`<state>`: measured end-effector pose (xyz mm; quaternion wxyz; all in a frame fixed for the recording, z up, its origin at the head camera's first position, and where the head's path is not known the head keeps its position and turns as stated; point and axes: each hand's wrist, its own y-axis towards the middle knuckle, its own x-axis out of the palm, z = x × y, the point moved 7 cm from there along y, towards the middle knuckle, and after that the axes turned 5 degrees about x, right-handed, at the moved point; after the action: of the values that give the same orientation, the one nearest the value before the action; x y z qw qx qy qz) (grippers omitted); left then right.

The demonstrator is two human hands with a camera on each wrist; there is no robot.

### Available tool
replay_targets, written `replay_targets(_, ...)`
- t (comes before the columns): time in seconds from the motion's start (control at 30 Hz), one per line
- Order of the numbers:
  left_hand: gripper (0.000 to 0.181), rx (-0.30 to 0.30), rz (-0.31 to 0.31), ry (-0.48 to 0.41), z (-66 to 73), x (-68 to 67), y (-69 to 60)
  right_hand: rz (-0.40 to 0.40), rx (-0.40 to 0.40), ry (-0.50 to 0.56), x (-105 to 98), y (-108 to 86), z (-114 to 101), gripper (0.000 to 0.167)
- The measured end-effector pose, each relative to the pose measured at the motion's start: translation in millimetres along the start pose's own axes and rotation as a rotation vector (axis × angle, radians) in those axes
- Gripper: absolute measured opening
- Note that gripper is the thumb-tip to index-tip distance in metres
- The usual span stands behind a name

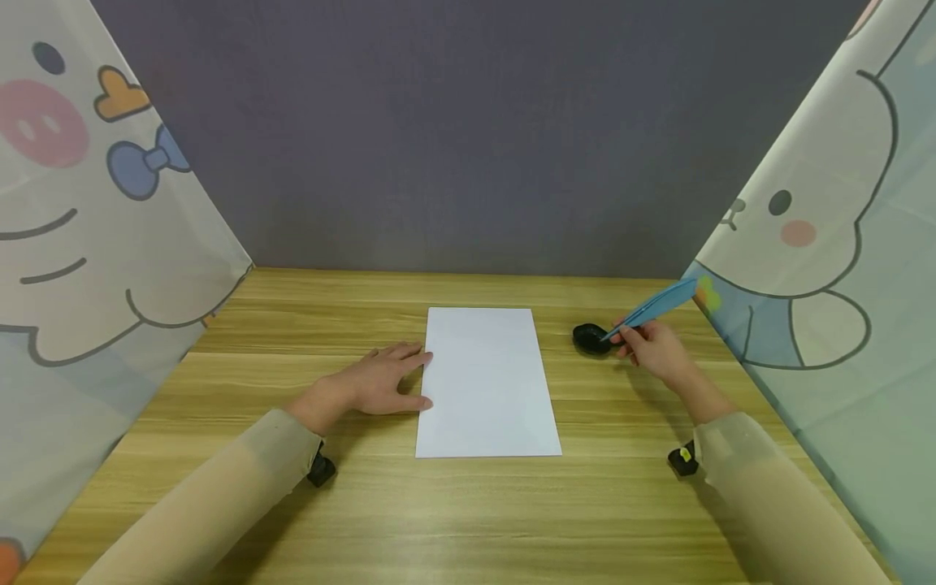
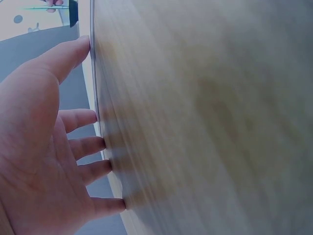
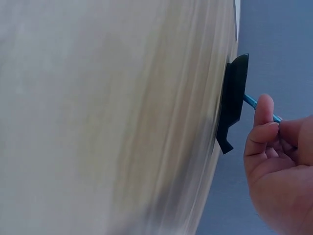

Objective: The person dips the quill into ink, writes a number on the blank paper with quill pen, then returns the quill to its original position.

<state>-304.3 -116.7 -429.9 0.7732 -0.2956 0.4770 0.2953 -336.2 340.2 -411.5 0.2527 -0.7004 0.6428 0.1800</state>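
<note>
Right hand (image 1: 651,351) pinches blue feather-shaped pen (image 1: 664,301), tip at black oval dish (image 1: 588,340). Dish lies two o'clock of white rectangular paper sheet (image 1: 488,382); left hand (image 1: 375,385), fingers extended, touches sheet's nine-o'clock edge.

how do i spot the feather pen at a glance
On the wood-grain table, look right of the white paper to the black dish. The feather pen slants up from it, pinched in the right hand; its blue plume sets it apart from the dark dish and blank paper.

Left hand (image 1: 374,384) splayed, right hand (image 1: 651,348) curled.
</note>
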Motion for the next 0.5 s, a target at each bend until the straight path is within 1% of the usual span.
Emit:
replay_targets(0.13,0.094,0.002,-0.002,0.001,0.4,0.2,0.1,0.0,-0.007,-0.023,0.8,2.0,2.2,0.051)
replay_targets(0.2,0.094,0.001,-0.005,-0.001,0.8,0.4,0.0,0.002,-0.012,-0.015,0.3,0.8,1.8,0.051)
replay_targets(0.37,0.094,0.006,-0.008,-0.009,2.0,0.5,0.2,0.025,-0.031,0.046,-4.4,-5.8,-2.7,0.051)
replay_targets(0.5,0.093,0.005,-0.008,-0.009,1.6,0.0,0.1,0.021,-0.059,0.098,-4.9,-10.8,-8.9,0.053)
